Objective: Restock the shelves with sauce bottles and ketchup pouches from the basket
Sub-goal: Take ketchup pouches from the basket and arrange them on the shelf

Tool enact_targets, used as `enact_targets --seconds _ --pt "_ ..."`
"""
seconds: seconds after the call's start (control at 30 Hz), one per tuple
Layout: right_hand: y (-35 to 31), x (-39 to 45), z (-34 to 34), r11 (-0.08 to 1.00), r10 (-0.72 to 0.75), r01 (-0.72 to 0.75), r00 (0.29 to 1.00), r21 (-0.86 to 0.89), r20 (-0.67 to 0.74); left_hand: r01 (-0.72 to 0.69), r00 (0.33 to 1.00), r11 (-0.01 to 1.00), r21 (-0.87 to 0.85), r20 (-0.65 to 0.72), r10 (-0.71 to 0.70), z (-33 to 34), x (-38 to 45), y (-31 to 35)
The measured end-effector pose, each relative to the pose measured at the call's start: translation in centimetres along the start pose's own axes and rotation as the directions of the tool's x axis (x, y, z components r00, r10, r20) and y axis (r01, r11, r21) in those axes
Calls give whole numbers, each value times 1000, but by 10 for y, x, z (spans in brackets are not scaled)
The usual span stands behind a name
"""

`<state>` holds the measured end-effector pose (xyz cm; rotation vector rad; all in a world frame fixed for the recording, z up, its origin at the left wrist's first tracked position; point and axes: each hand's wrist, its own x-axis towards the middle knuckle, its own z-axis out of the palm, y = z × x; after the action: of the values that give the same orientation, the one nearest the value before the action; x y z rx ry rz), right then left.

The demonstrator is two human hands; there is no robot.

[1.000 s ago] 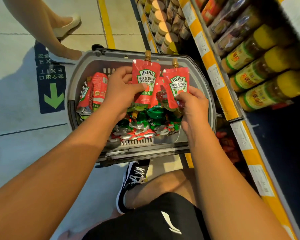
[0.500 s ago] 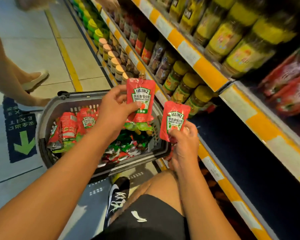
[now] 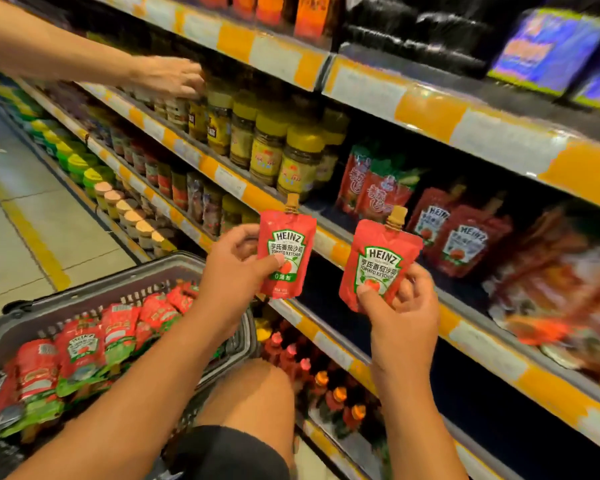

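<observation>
Change since half a second earlier: both hands had risen from just above the basket (image 3: 84, 299) to the level of the pouch shelf (image 3: 478, 336); the view had swung up to the shelving, and another person's hand (image 3: 174, 77) had come into sight at the jar row.
Left hand (image 3: 232, 268): fingers curled round the left edge of a red ketchup pouch (image 3: 286, 252), thumb pressed on its front; pouch upright, tan spout on top, held in front of the shelf edge.
Right hand (image 3: 400, 306): pinched the lower part of a second ketchup pouch (image 3: 378, 263), thumb on its front, fingers behind; pouch tilted slightly right, just before the dark shelf space.
Writing on both pouches: "HEINZ", a line of Chinese characters, "TOMATO KETCHUP"; the left one also carried a green band beginning with "0".
Shelved pouches (image 3: 465, 242): same Heinz label, standing on the shelf behind the right hand's pouch.
Basket: grey, on the floor at lower left, holding many more red and green pouches (image 3: 80, 348), Heinz legible on some.
Yellow-lidded jars (image 3: 298, 161): on the same shelf level, left of the pouches; labels too blurred to read.
Bottom shelf: red-capped and orange-capped bottles (image 3: 326, 382).
</observation>
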<state>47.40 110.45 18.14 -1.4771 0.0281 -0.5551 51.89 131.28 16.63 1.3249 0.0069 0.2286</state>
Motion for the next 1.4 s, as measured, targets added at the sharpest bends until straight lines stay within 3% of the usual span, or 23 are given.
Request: enact_targets --seconds 0.33,0.6,0.97,1.13,1.4 --pt "-32 28 -75 987 -122 95 969 -133 -214 3 980 1000 -18 200 1 92 10 21" --pt "-33 46 -96 967 -118 53 961 -250 -251 -26 956 1000 9 294 22 154 29 27" --pt "-33 73 -85 905 -27 -121 940 -408 -339 -42 968 972 232 250 -18 199 61 11" --pt "-33 86 -84 830 45 -222 941 -511 -336 -78 950 946 315 313 -26 200 69 9" --pt "-30 91 -85 722 51 -260 944 -641 -326 -258 943 719 646 330 42 192 65 2"
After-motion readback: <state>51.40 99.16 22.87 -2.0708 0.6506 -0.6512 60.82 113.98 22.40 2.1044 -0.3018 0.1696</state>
